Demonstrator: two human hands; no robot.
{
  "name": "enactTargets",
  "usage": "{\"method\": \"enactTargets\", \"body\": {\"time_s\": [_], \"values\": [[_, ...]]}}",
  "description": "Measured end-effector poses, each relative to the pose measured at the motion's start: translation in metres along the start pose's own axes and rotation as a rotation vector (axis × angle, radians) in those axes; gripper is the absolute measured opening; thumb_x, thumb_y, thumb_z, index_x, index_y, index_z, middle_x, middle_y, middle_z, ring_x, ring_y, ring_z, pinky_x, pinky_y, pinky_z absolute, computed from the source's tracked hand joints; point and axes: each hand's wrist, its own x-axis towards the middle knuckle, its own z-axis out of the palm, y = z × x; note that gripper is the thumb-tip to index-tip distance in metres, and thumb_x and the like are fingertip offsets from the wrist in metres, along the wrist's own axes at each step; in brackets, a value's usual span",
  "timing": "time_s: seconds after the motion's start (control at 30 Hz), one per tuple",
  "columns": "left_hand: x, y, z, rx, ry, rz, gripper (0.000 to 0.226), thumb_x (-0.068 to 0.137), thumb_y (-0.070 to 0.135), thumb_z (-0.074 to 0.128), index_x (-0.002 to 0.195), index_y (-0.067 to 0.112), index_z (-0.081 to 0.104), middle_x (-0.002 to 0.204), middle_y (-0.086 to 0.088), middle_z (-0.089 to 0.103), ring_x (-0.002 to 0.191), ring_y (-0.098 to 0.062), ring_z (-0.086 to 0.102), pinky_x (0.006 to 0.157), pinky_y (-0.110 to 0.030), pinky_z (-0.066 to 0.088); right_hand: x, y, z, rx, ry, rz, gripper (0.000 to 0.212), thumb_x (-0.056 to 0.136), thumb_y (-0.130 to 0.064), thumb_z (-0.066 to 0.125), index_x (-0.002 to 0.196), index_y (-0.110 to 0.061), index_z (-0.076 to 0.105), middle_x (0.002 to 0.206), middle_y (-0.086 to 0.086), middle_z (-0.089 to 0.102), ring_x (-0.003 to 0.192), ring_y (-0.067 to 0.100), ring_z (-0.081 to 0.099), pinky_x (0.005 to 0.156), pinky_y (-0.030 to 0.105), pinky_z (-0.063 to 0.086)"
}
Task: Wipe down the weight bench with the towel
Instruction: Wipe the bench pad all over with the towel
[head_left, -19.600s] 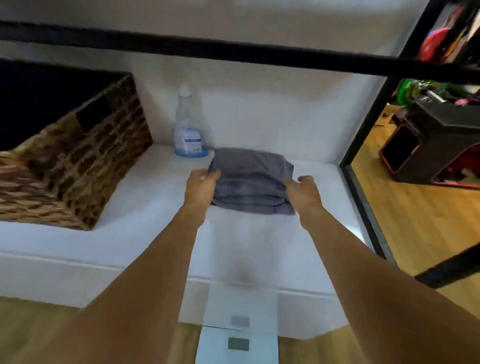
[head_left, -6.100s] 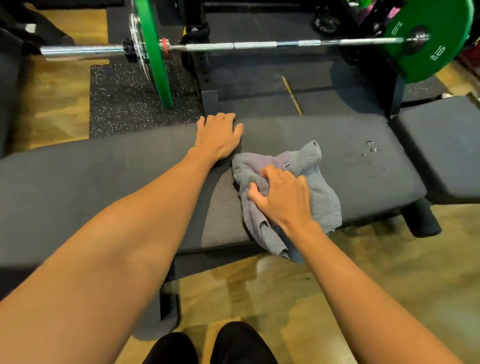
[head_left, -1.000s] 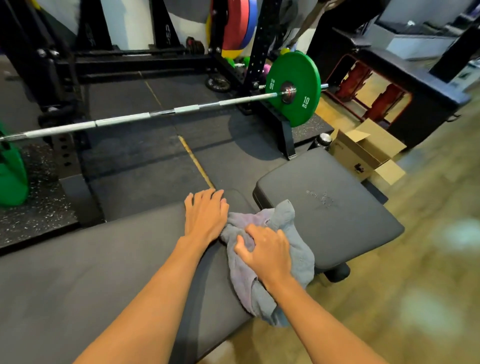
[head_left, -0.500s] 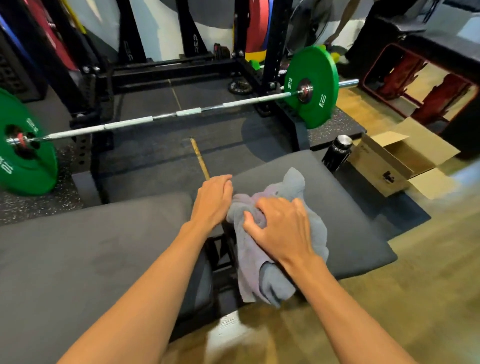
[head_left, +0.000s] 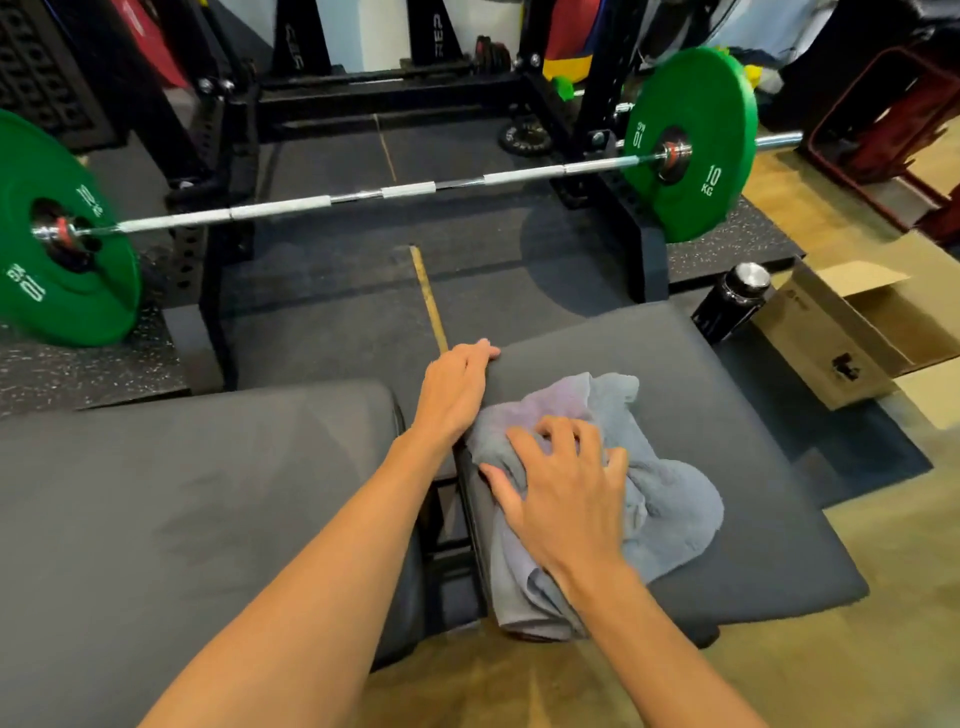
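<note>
Bunching towel (head_left: 670, 499) on bench (head_left: 753, 415), right grip (head_left: 566, 499) hides its centre.

Grey towel (head_left: 670, 509) crumpled, lower centre, on right pad of weight bench (head_left: 182, 493); near edge droops into gap. Bench black, two-padded.

Here's the bench (head_left: 156, 597), dark grey and in two parts: the long pad (head_left: 182, 493) runs off to the left, the shorter seat pad (head_left: 753, 431) sits to the right, and a narrow gap with black frame bars splits them. On the seat pad lies the crumpled grey towel (head_left: 670, 504), bunched beside the gap and spilling over the pad's near edge. The right hand (head_left: 566, 493) presses on it with fingers bent into the cloth, while the left hand (head_left: 454, 395) rests on the seat pad's far corner by the gap.
</note>
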Motion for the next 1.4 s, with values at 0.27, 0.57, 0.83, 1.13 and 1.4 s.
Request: {"method": "enactTargets", "body": {"time_s": [0.27, 0.57, 0.83, 1.13, 1.4], "values": [[0.021, -0.016, -0.011, -0.317, 0.101, -0.126, 0.049, 0.101, 0.039, 0.029, 0.109, -0.001, 0.055, 0.112, -0.022, 0.06, 0.109, -0.032, 0.057, 0.097, -0.048, 0.04, 0.126, -0.024, 0.064, 0.017, 0.025, 0.01, 0.037, 0.089, -0.05, 0.041, 0.089, -0.023, 0.067, 0.098, 0.004, 0.063, 0.093, 0.029, 0.054, 0.068, 0.044, 0.035], [-0.033, 0.002, -0.001, 0.189, -0.031, 0.028, 0.056, 0.096, 0.049, 0.029, 0.125, 0.007, 0.053, 0.132, -0.015, 0.053, 0.124, -0.036, 0.047, 0.102, -0.051, 0.037, -0.009, -0.006, -0.004, 0.108, -0.052, 0.016, 0.036, 0.088, -0.058, 0.046, 0.096, -0.028, 0.065, 0.106, -0.002, 0.059, 0.101, 0.027, 0.051, 0.072, 0.045, 0.037], [-0.039, -0.006, 0.01, 0.224, 0.107, 0.113, 0.053, 0.098, 0.047, 0.026, 0.105, 0.011, 0.064, 0.115, -0.012, 0.058, 0.116, -0.037, 0.046, 0.098, -0.045, 0.036, -0.069, 0.011, -0.024, 0.052, -0.027, 0.001, 0.034, 0.09, -0.058, 0.049, 0.093, -0.029, 0.067, 0.1, -0.004, 0.061, 0.095, 0.026, 0.055, 0.069, 0.039, 0.036], [-0.014, -0.014, 0.011, 0.089, 0.27, -0.009, 0.043, 0.104, 0.032, 0.027, 0.071, 0.015, 0.048, 0.092, -0.012, 0.055, 0.093, -0.027, 0.048, 0.074, -0.031, 0.029, 0.149, 0.023, 0.076, 0.057, 0.065, 0.038, 0.043, 0.088, -0.058, 0.047, 0.091, -0.022, 0.07, 0.095, 0.002, 0.065, 0.09, 0.029, 0.058, 0.07, 0.046, 0.041], [-0.001, 0.0, 0.014, 0.37, 0.154, 0.076, 0.046, 0.101, 0.027, 0.024, 0.097, 0.002, 0.062, 0.106, -0.024, 0.063, 0.1, -0.043, 0.055, 0.082, -0.046, 0.041, 0.09, 0.035, 0.042, 0.192, 0.009, 0.084, 0.039, 0.09, -0.058, 0.049, 0.101, -0.026, 0.067, 0.103, -0.003, 0.061, 0.102, 0.024, 0.052, 0.075, 0.044, 0.039]]}}
